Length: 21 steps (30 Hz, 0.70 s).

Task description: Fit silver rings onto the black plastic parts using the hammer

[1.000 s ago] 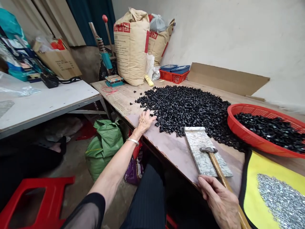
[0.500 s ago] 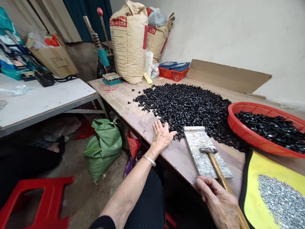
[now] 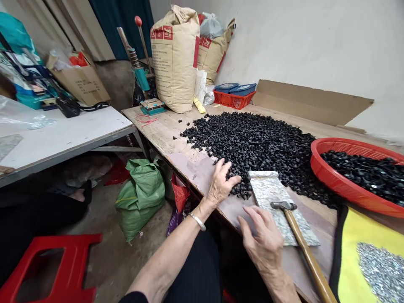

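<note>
A wide heap of small black plastic parts covers the wooden table. My left hand lies open with spread fingers at the heap's near edge, touching the parts. My right hand rests open and flat on the table, its fingertips at the near left edge of a speckled stone slab. A hammer lies on the slab, head up and wooden handle running toward me; neither hand holds it.
A red basket of black parts sits at the right. A yellow cloth holds small silver pieces. Paper sacks, a small red crate and cardboard line the back. A white table, green bag and red stool stand left.
My left hand slid right along the heap's edge toward the slab. My right hand let go of the hammer handle and moved left and forward onto the table by the slab.
</note>
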{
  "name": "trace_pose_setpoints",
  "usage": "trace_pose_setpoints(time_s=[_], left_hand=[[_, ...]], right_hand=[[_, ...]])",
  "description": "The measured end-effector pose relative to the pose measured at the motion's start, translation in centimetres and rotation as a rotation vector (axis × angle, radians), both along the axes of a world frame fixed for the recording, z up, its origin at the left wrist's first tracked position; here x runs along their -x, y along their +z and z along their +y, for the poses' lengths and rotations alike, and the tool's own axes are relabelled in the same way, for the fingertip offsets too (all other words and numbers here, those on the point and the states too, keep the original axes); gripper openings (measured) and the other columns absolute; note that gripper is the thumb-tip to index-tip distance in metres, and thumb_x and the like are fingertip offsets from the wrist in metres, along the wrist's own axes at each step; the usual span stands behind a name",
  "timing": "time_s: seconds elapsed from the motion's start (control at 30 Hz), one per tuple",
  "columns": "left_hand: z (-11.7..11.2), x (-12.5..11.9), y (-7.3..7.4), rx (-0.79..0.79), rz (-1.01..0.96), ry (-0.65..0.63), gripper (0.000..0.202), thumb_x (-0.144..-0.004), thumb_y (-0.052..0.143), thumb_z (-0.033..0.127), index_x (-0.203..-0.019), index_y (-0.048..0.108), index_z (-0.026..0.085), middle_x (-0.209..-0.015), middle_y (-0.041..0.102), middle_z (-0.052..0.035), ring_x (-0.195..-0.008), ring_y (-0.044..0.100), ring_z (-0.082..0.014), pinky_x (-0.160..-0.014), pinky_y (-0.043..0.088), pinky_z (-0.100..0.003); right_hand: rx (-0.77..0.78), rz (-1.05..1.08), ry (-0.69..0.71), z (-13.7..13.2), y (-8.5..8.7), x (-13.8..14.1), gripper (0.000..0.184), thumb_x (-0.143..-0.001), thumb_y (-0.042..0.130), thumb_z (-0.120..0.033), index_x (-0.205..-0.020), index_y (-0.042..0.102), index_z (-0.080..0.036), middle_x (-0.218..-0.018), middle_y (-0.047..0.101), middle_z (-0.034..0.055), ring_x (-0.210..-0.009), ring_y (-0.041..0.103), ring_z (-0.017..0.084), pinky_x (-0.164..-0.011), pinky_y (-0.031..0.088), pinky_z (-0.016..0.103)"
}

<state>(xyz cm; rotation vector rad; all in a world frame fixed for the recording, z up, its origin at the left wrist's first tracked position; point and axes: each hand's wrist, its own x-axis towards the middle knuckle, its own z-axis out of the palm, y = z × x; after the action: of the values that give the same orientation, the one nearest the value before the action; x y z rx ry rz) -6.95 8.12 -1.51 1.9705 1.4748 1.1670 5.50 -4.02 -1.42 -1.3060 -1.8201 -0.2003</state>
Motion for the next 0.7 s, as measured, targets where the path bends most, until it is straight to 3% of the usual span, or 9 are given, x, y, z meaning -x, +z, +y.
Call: trace_pose_setpoints(time_s=[0.1,0.17,0.3,0.37,0.47,0.57,0.7], left_hand=[[3.6,4.1,0.1,-0.114,-0.062,0.227,0.044,-0.08,0.054,0.04,-0.118,0.054,0.017,-0.135,0.042,-0.0121,-0.126,0.038,-0.0241,-0.105,0.032,-0.037],[6.7,8.0,0.4,-0.117,-0.046,0.441,0.042,-0.081,0.051,0.04,-0.115,0.056,0.016,-0.132,0.044,-0.0127,-0.125,0.038,-0.0233,-0.105,0.03,-0.036],[12.9,15.8,1.1,0.078,0.032,0.751,0.055,-0.081,0.047,0.049,-0.124,0.047,0.015,-0.134,0.041,-0.0147,-0.128,0.034,-0.0267,-0.106,0.026,-0.039],[15.4,18.7,1.1,0.136,0.032,0.757,0.063,-0.08,0.047,0.051,-0.128,0.042,0.011,-0.136,0.039,-0.0188,-0.129,0.032,-0.0311,-0.105,0.024,-0.045],[18.7,21.3,0.8,0.17,0.049,0.684,0.069,-0.08,0.045,0.051,-0.134,0.035,0.009,-0.141,0.033,-0.0186,-0.131,0.027,-0.0301,-0.107,0.022,-0.042],[21.3,22.3,0.6,0.194,0.081,0.583,0.07,-0.081,0.042,0.052,-0.135,0.033,0.008,-0.143,0.031,-0.0174,-0.132,0.027,-0.0288,-0.106,0.023,-0.04],[23.8,21.8,0.7,0.179,0.149,0.464,0.063,-0.079,0.048,0.049,-0.13,0.043,0.013,-0.138,0.042,-0.0139,-0.127,0.036,-0.0278,-0.104,0.026,-0.038]], right_hand=[[0.006,-0.235,-0.022,1.9,-0.5,0.7,0.038,-0.081,0.054,-0.031,-0.116,0.057,-0.014,-0.121,0.054,0.0161,-0.12,0.041,0.032,-0.095,0.035,0.05],[0.069,-0.336,-0.043,2.5,-1.1,0.8,0.043,-0.083,0.051,-0.036,-0.121,0.054,-0.016,-0.129,0.047,0.0163,-0.127,0.033,0.034,-0.097,0.032,0.054],[0.133,-0.391,-0.048,2.9,-2.2,0.8,0.048,-0.085,0.045,-0.045,-0.122,0.053,-0.015,-0.131,0.045,0.0179,-0.128,0.031,0.034,-0.097,0.032,0.053],[0.136,-0.386,-0.057,3.0,-2.3,0.9,0.051,-0.085,0.044,-0.047,-0.124,0.051,-0.015,-0.132,0.044,0.0185,-0.129,0.03,0.034,-0.098,0.032,0.054],[0.12,-0.37,-0.051,3.3,-2.1,1.1,0.054,-0.085,0.045,-0.047,-0.126,0.047,-0.013,-0.135,0.04,0.0195,-0.129,0.03,0.036,-0.098,0.033,0.055],[0.104,-0.371,-0.047,3.5,-2.2,0.9,0.059,-0.084,0.045,-0.048,-0.131,0.041,-0.013,-0.136,0.039,0.0207,-0.127,0.033,0.038,-0.096,0.036,0.055],[0.099,-0.435,-0.065,3.9,-3.5,0.0,0.072,-0.081,0.042,-0.055,-0.139,0.031,-0.013,-0.136,0.038,0.0207,-0.123,0.038,0.039,-0.091,0.039,0.053]])
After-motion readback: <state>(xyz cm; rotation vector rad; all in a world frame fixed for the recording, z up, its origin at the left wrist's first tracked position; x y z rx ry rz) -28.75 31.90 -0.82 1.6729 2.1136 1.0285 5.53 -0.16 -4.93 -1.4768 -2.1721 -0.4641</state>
